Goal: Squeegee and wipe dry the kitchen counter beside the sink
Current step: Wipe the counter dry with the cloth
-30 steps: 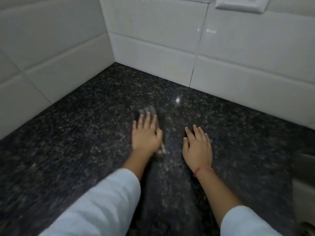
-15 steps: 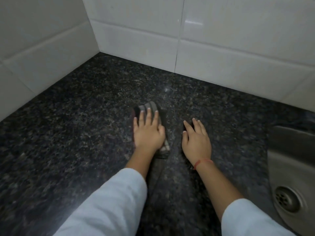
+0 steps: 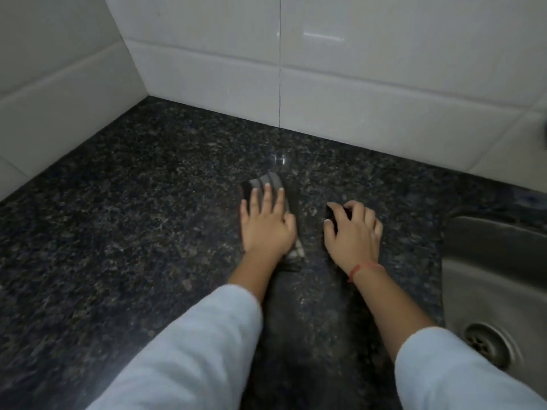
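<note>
My left hand (image 3: 268,224) lies flat, fingers spread, pressing a grey checked cloth (image 3: 273,182) onto the dark speckled granite counter (image 3: 133,232). The cloth shows past the fingertips and beside the wrist. My right hand (image 3: 353,232), with a red thread at the wrist, rests on the counter a little to the right, its fingers curled in. A dark patch sits under its fingertips; I cannot tell whether it is a shadow or an object. No squeegee is in view.
White tiled walls (image 3: 370,93) meet in a corner at the back left. A steel sink (image 3: 497,270) with its drain (image 3: 485,343) is set into the counter at the right. A duller streak runs down the counter between my arms.
The view has swung right, so more of the sink shows. My right hand's fingers went from flat to curled. My left hand stays pressed on the cloth.
</note>
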